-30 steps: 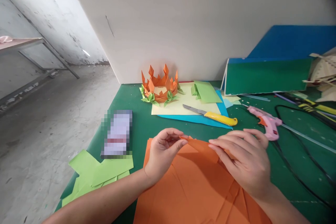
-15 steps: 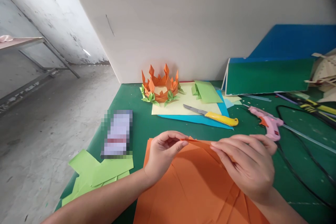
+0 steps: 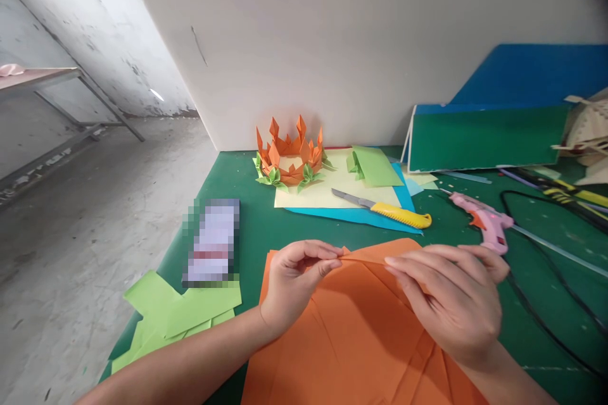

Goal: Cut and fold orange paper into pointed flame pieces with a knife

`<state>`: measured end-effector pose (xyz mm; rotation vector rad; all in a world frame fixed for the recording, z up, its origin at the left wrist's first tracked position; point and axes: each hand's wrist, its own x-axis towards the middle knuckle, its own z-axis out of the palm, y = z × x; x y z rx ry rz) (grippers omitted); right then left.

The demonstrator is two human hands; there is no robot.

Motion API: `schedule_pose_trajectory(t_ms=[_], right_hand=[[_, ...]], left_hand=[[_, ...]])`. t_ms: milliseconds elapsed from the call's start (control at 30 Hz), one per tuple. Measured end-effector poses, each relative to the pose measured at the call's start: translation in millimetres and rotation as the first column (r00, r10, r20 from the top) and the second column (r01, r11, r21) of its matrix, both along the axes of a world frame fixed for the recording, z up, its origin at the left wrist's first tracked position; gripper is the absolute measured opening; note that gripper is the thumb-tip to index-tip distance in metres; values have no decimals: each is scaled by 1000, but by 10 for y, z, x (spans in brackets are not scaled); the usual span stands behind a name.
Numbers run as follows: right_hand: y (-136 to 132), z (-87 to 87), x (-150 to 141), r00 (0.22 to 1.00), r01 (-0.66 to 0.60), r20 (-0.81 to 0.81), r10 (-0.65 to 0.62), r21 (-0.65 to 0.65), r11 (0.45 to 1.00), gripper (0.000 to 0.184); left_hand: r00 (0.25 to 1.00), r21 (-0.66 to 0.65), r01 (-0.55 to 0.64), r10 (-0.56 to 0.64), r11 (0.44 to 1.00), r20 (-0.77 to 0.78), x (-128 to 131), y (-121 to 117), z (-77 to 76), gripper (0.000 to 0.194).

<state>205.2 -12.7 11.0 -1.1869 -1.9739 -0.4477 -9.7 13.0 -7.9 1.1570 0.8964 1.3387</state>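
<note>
Between my two hands stretches a folded piece of orange paper (image 3: 365,258), seen almost edge-on. My left hand (image 3: 300,288) pinches its left end between thumb and fingers. At its right end my right hand (image 3: 451,297) is closed on it in the same way. Both hands hover above a stack of orange paper sheets (image 3: 351,342), some with crease lines. Farther back stands an orange folded-paper crown (image 3: 291,168) with green paper leaves round its base. My fingers hide part of the held piece.
A yellow-handled utility knife (image 3: 399,214) lies on cream and blue paper. To the right are a pink glue gun (image 3: 489,221) and its black cord. At left, a pixelated phone-like object (image 3: 213,240) and green paper pieces (image 3: 185,313) lie on the green table (image 3: 256,221).
My right hand has shifted slightly right and down, away from the left. The held orange paper has tilted to a thin edge, and more of it shows behind my right fingers.
</note>
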Motion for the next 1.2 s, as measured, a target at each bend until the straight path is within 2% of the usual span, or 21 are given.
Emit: schedule_pose_trajectory(t_ms=[133, 300, 400, 500, 600, 667, 733, 767, 900, 967, 1067, 1200], right_hand=[[2, -11, 7, 1000, -12, -12, 12, -11, 1000, 13], [13, -29, 27, 998, 11, -59, -14, -56, 998, 11], [32, -49, 45, 995, -48, -96, 38, -104, 993, 11], [64, -84, 63, 992, -76, -110, 55, -191, 979, 9], [101, -145, 86, 995, -60, -100, 25, -369, 927, 12], [124, -200, 104, 995, -73, -98, 27, -496, 865, 15], [142, -255, 115, 994, -91, -105, 37, -580, 809, 14], [149, -278, 116, 993, -99, -109, 40, -608, 788, 14], [168, -325, 99, 991, -121, -118, 55, -675, 728, 19], [175, -333, 90, 990, -128, -129, 53, -700, 703, 20], [184, -337, 88, 987, -137, -161, 24, -737, 662, 16], [190, -319, 89, 986, -108, -162, -48, -823, 557, 12]], left_hand=[[1000, -8, 4, -4, 1000, 4, -4, -7, -18, 11], [998, -170, 64, -61, 983, 19, -6, 7, -18, 19], [995, -227, 100, -97, 969, 23, 5, 31, -16, 24], [992, -268, 124, -128, 955, 3, 8, 70, -39, 26], [976, -279, 154, -190, 948, -105, -23, 107, -92, 22], [930, -205, 169, -224, 964, -291, -59, 122, -124, 15], [847, -74, 196, -207, 978, -490, -94, 129, -141, 6], [805, -7, 221, -186, 975, -563, -108, 131, -143, 7], [707, 174, 315, -109, 933, -698, -123, 135, -132, 20], [657, 212, 350, -78, 913, -749, -116, 134, -128, 22], [539, 199, 396, -51, 897, -841, -106, 128, -132, 21], [408, 158, 422, -31, 893, -912, -112, 118, -141, 19]])
